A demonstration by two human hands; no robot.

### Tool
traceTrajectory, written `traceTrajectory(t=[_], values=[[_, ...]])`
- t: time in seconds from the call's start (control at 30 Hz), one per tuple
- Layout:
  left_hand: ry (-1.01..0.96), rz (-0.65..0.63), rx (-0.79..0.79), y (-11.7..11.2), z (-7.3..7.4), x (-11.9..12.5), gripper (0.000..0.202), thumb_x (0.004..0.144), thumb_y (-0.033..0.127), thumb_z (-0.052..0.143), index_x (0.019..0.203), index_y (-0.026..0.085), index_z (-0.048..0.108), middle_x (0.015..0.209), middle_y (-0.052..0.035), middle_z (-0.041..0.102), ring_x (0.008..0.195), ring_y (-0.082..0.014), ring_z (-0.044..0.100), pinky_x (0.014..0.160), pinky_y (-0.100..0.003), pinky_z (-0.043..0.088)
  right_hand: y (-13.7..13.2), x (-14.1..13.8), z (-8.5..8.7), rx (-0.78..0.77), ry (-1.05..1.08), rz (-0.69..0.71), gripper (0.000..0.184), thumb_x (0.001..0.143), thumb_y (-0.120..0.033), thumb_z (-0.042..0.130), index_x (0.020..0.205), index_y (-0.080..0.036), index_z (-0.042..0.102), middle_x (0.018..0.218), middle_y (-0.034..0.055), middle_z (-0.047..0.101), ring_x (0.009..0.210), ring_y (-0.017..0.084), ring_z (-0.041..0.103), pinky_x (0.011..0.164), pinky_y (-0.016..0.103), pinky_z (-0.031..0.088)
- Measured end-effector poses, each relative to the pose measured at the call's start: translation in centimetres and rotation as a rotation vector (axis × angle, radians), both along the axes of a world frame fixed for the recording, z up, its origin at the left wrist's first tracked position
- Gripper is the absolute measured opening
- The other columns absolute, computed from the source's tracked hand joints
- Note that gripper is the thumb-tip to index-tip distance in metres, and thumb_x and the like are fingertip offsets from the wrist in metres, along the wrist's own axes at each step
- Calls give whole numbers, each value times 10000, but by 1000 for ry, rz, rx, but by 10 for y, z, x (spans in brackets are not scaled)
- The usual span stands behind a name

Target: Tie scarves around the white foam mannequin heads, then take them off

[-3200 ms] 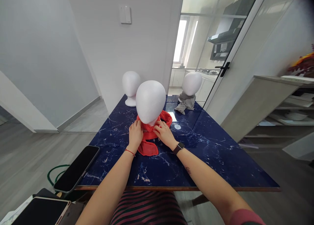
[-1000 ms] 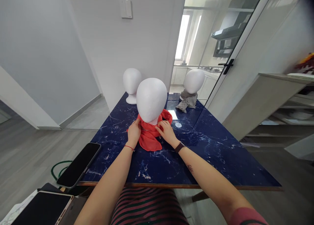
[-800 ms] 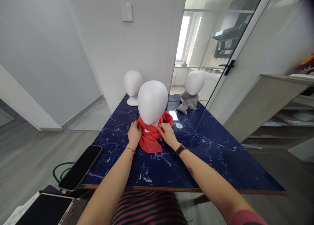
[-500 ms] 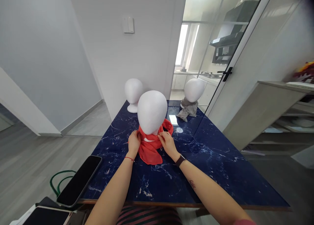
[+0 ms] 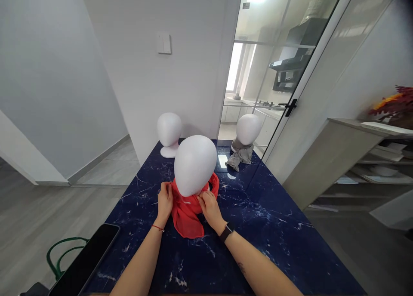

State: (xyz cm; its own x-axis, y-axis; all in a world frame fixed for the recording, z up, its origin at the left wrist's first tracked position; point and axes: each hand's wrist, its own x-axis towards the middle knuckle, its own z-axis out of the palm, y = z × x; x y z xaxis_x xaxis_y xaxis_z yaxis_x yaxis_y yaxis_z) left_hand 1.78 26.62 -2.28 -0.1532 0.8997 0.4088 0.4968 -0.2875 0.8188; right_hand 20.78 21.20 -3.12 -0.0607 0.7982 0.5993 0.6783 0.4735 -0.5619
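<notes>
- Right now both hands pinch the red scarf wrapped round the neck of the near foam head, mid-tabletop.
- L hand grips cloth left of the neck; R hand grips it right.
- Phone lies well left of the head, at the tabletop edge.
- Two more foam heads stand behind.

On the table, the nearest mannequin head stands centre; two other heads stand far behind; a phone lies near left.
</notes>
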Motion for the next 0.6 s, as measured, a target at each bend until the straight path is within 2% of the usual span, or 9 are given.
traceTrajectory(t=[0.07, 0.17, 0.27, 0.37, 0.43, 0.5, 0.6], values=[[-26, -27, -43, 0, -4, 0, 205, 905, 360, 344, 838, 210, 467, 750, -5, 567, 660, -160, 540, 615, -273, 416, 1, 0, -3, -31, -38, -23, 225, 946, -244, 365, 772, -215, 505, 748, 33, 565, 767, 194, 546, 799, 361, 455], [-36, 1, -40, -1, -7, 0, 204, 903, 347, 339, 806, 211, 457, 734, -4, 562, 655, -161, 540, 618, -279, 424, 4, -1, -3, -38, -81, -75, 206, 942, -224, 360, 805, -204, 513, 774, 42, 592, 777, 198, 566, 807, 364, 434], [-33, 30, 32, -3, -4, 2, 192, 904, 295, 321, 860, 202, 482, 922, -56, 599, 837, -182, 575, 753, -318, 453, 5, -2, 0, -63, -110, -138, 161, 925, -210, 381, 934, -194, 542, 851, 71, 643, 813, 218, 600, 799, 379, 415], [63, 14, 154, -9, 1, 6, 146, 881, 256, 367, 859, 190, 495, 1076, -96, 553, 1013, -207, 537, 888, -359, 424, 4, -1, 5, -108, -152, -220, 202, 913, -246, 408, 1059, -182, 532, 850, 92, 665, 810, 235, 622, 762, 378, 403], [143, -64, 196, -14, 4, 9, 121, 835, 210, 439, 932, 183, 506, 1064, -94, 551, 1001, -209, 541, 885, -358, 430, 3, 0, 9, -129, -185, -264, 300, 902, -334, 452, 1152, -174, 496, 879, 103, 670, 833, 248, 627, 758, 378, 397], [209, -157, 195, -17, 5, 11, 264, 782, 143, 478, 1043, 181, 495, 1014, -81, 570, 934, -203, 562, 836, -345, 452, 1, 2, 12, -143, -213, -298, 494, 859, -441, 516, 1262, -170, 422, 971, 124, 660, 891, 266, 621, 776, 383, 394], [304, -239, 179, -20, 3, 12, 303, 766, 92, 461, 1048, 182, 521, 969, -77, 596, 888, -204, 571, 799, -338, 457, 0, 2, 15, -161, -231, -357, 677, 800, -527, 561, 1339, -176, 350, 1113, 157, 603, 956, 286, 600, 802, 398, 393]])
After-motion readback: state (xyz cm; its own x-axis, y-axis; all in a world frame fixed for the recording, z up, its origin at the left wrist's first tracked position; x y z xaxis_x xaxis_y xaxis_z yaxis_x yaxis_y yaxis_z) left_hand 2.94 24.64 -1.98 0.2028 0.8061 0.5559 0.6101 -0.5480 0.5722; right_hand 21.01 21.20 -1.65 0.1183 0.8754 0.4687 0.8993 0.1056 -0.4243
